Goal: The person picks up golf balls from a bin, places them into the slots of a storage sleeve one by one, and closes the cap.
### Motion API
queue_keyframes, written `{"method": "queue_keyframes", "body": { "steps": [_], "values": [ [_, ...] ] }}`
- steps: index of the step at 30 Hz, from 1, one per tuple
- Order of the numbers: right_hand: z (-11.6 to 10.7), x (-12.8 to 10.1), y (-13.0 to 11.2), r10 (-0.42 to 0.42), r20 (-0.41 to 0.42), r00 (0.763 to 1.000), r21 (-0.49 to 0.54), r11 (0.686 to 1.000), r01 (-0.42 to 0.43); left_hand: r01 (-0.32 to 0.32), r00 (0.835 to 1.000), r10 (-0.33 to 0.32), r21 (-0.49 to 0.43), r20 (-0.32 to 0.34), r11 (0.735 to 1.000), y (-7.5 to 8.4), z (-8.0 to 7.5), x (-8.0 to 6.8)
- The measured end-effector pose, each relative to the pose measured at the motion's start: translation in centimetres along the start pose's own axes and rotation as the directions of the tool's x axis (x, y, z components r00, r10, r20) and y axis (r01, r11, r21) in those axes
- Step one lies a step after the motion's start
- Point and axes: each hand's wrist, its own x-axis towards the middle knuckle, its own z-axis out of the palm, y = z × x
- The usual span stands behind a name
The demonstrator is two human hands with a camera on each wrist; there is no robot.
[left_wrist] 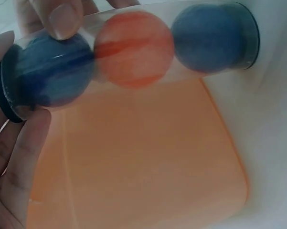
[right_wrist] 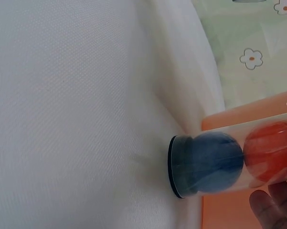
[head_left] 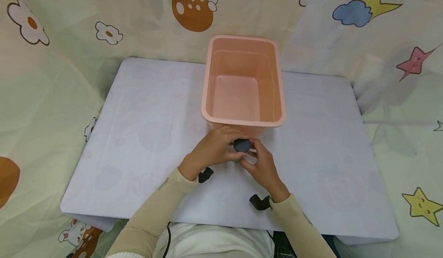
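Looking down from the head view, saw both hands meeting just near of a pink plastic bin (head_left: 243, 81), on a pale lavender mat (head_left: 138, 135) at table centre. Left hand (head_left: 214, 148) and right hand (head_left: 261, 165) curled round a small tube (head_left: 242, 145), only its dark round cap visible from above. Bin rectangular, smooth, rounded at the corners, with nothing showing inside. Cream sleeves (head_left: 155, 208) on both forearms. Behind and to both sides, a cartoon-printed cloth (head_left: 52, 77) with flowers, stars and a moon.

Seen from the left wrist, revealed what the head view hid: the tube (left_wrist: 129, 47) clear-walled, holding three balls in a row, a blue ball (left_wrist: 52, 71) at the capped end, an orange ball (left_wrist: 133, 50) in the middle, another blue ball (left_wrist: 207, 38) at the far end against a second dark cap (left_wrist: 250, 36). Fingers (left_wrist: 24, 157) and a thumb pinching the tube close to the dark cap (left_wrist: 2, 93). Balls looked matt and soft-edged, though blurred. Orange bin wall (left_wrist: 148, 162) filling the background just behind.

Seen from the right wrist, showed the tube's base standing on the finely woven white cloth (right_wrist: 76, 105), dark cap (right_wrist: 179, 164) touching it, blue ball (right_wrist: 217, 162) above the cap, orange ball (right_wrist: 270, 150) next. Only one fingertip (right_wrist: 272, 207) visible at the frame edge beside the tube.
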Motion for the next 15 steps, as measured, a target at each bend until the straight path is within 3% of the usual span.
{"method": "queue_keyframes", "body": {
  "steps": [6,9,12,15],
  "values": [
    [-0.2,-0.2,-0.2,-0.005,0.015,1.0,-0.058,0.998,0.006,-0.004,1.0,0.004,-0.012,-0.016,1.0,-0.6,0.4,-0.8],
    [-0.6,-0.4,-0.4,-0.046,0.014,0.999,-0.113,0.992,0.048,-0.033,0.997,0.032,-0.013,-0.07,0.999,-1.0,0.5,-1.6],
    [-1.3,-0.7,-0.5,-0.177,-0.028,0.984,-0.207,0.964,0.167,-0.129,0.979,0.13,0.014,-0.157,0.992,-1.4,0.6,-2.2],
    [-1.7,-0.7,-0.6,-0.367,-0.05,0.929,-0.31,0.89,0.335,-0.255,0.94,0.265,0.074,-0.216,0.964,-1.8,0.8,-2.4]
  ]
}}
